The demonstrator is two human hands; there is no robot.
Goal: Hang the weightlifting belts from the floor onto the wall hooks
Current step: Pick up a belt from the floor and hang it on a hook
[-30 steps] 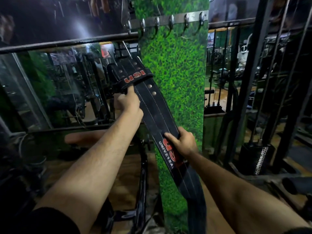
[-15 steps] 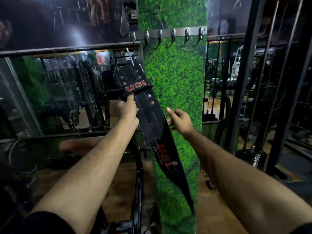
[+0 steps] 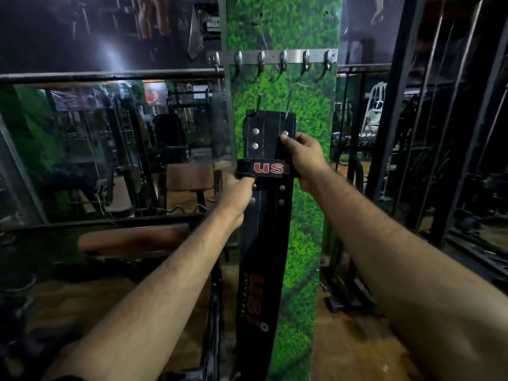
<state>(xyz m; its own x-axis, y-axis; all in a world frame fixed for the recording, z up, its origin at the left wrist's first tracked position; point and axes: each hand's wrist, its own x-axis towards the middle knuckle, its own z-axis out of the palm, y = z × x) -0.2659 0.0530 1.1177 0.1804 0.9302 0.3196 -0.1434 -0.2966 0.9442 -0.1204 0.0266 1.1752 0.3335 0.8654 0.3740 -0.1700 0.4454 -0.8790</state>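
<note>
A tall pillar faced in green grass-print runs straight up the middle of your view, with a mirrored wall to its left reflecting gym machines and dark steel rack uprights to its right. Below the mirror sits a brown padded bench, and the floor around the pillar's foot is a worn brown.

You are holding the black weightlifting belt upright against the front of the pillar. It hangs nearly vertical, its upper end at about the pillar's middle height and its lower part dropping out of view near the bottom edge. A red "USI" logo with white "UNIVERSAL" lettering reads along its lower half, and silver rivets dot the upper part. Two thin buckle prongs stick up from its top edge, well below the hooks and not touching them.

Near the top of the pillar a metal hook rail carries a row of silver hooks, all bare.

Your right hand grips the belt's upper right edge, thumb pressed on the face beside a rivet. Your left hand grasps the left edge just under the belt's keeper loop, the black band with red "USI" on it, with a fingertip tucked up against that loop.
</note>
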